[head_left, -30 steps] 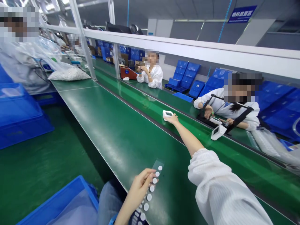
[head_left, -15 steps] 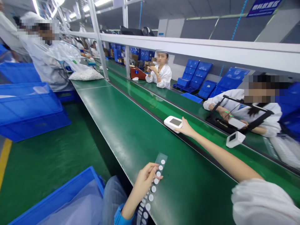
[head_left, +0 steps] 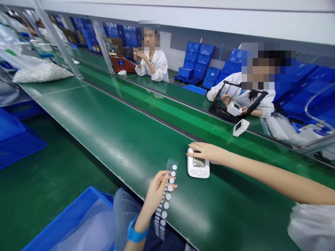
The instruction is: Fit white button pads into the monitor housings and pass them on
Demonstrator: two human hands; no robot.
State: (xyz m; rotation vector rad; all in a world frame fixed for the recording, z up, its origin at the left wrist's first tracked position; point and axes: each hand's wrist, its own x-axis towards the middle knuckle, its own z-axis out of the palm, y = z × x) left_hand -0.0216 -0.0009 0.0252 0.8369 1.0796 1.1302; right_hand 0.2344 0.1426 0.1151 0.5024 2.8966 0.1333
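1. One head view covers everything. The right hand [head_left: 209, 153] lies flat over the far edge of a white device [head_left: 198, 167], fingers spread across its top and not curled round it. The device sits face-up on the green conveyor belt [head_left: 110, 129], its small screen and row of buttons turned toward the person.
2. The left hand [head_left: 156, 190] has its grip clenched on a clear sticker strip [head_left: 166, 193], which carries a column of white round dots. The strip rests on the belt just beside the device, its top end near the device's left edge, apart from it.
3. Across the belt, a co-worker [head_left: 251, 94] handles a similar white unit at a dark fixture; another white unit [head_left: 240, 127] stands on the far counter [head_left: 183, 101]. A blue bin [head_left: 75, 223] sits low beside the person's knee.
4. Risk, as I judge it: with only a flat palm on the device, it could skid or twist on the smooth belt. The thin strip, pinched at one spot, could curl or brush the belt and lose dots.
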